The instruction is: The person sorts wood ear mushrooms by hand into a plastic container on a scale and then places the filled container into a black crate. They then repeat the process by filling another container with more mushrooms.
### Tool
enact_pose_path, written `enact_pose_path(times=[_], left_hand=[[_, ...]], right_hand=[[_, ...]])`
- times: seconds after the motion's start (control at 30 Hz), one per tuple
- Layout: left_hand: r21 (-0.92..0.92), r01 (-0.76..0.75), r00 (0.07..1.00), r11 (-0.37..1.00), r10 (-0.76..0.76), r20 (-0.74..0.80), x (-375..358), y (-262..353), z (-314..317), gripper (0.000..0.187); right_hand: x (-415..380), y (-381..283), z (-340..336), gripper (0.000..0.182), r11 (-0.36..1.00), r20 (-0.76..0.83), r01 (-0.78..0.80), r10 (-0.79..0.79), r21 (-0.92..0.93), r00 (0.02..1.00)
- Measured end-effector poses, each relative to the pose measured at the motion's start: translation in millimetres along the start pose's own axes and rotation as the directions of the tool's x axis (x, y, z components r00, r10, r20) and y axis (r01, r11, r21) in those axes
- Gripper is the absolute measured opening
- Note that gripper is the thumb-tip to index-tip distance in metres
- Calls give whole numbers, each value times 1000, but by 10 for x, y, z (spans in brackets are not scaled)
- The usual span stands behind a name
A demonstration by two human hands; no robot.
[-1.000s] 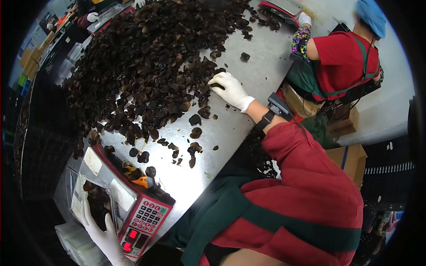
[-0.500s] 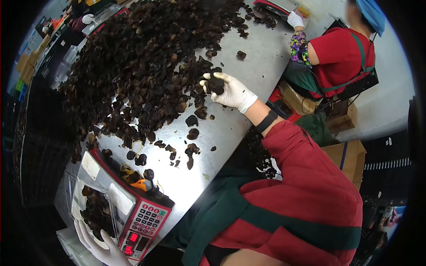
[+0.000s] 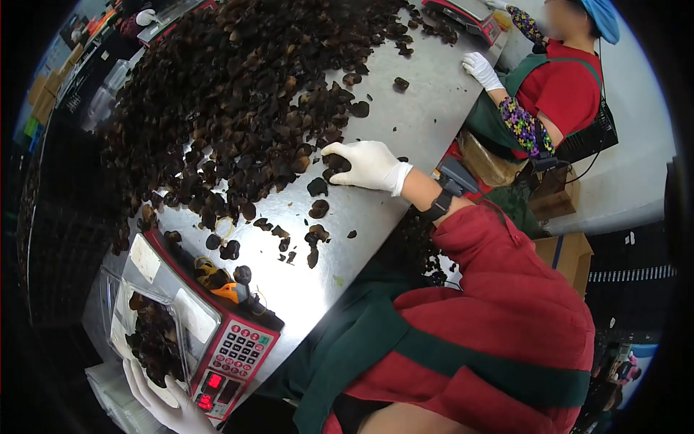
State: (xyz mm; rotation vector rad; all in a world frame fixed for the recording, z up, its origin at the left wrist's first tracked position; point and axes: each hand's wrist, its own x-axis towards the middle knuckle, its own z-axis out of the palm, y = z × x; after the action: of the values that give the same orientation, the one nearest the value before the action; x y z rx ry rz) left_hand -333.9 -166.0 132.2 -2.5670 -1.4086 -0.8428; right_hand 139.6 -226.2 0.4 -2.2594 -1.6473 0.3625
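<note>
White gloves cover both my hands. My right hand [image 3: 361,166] is low over the metal table [image 3: 390,137], its fingers curled round dark, fungus-like pieces [image 3: 337,163] at the edge of a large heap [image 3: 238,87]. At the lower left, my left hand [image 3: 168,405] lies with fingers spread at the near rim of a clear plastic box [image 3: 123,325]. Dark pieces [image 3: 155,340] fill part of this box, which rests on a red and silver scale [image 3: 238,351] with lit red digits.
An orange-handled tool [image 3: 230,291] lies beside the scale among loose pieces. Clear containers [image 3: 119,398] are stacked at the lower left. A co-worker in red [image 3: 557,87] is at the upper right, near another scale [image 3: 463,18]. A cardboard box [image 3: 567,260] stands at the right.
My right hand has lowered and now faces the table by the heap, holding pieces there. The co-worker's gloved hand has left the far scale, and the other arm now shows. My left hand stays at the box.
</note>
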Motion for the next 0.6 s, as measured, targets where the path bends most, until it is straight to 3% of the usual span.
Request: enact_pose_path(times=[0.17, 0.27, 0.3, 0.33, 0.37, 0.4, 0.47, 0.5, 0.6], left_hand=[[-77, 37, 999, 996, -37, 12, -18, 16, -6, 42], [-54, 60, 998, 997, -60, 8, -103, -194, 31, 44], [-57, 118, 992, 991, -116, 39, -189, -300, 13, 50], [2, 76, 997, 997, -76, 9, -176, -310, -8, 44], [-7, 124, 992, 992, -124, 7, -176, -281, -46, 42], [-29, 165, 986, 986, -165, 0, -168, -281, -69, 42], [-53, 228, 973, 972, -229, -18, -164, -346, -122, 44], [-69, 238, 970, 969, -240, -28, -181, -390, -126, 47], [-122, 252, 961, 960, -263, -81, -186, -485, -152, 46]], right_hand=[[36, -17, 212, 23, 992, -104, 108, -114, -64, 988], [128, 8, 129, 18, 980, -149, 83, -57, 179, 987], [80, -231, -139, 19, 834, 108, -200, 169, 513, 980], [154, -109, -29, 21, 858, -46, -39, 72, 512, 996], [204, -243, -134, 20, 874, -64, -15, 53, 486, 997], [363, -198, -39, 17, 885, -273, 256, -155, 389, 949], [409, -854, -373, 15, 816, 57, -87, 67, 571, 996], [440, -1134, -411, 15, 769, 113, -101, 37, 631, 993], [544, -2036, -379, 14, 641, -18, 298, -406, 708, 914]])
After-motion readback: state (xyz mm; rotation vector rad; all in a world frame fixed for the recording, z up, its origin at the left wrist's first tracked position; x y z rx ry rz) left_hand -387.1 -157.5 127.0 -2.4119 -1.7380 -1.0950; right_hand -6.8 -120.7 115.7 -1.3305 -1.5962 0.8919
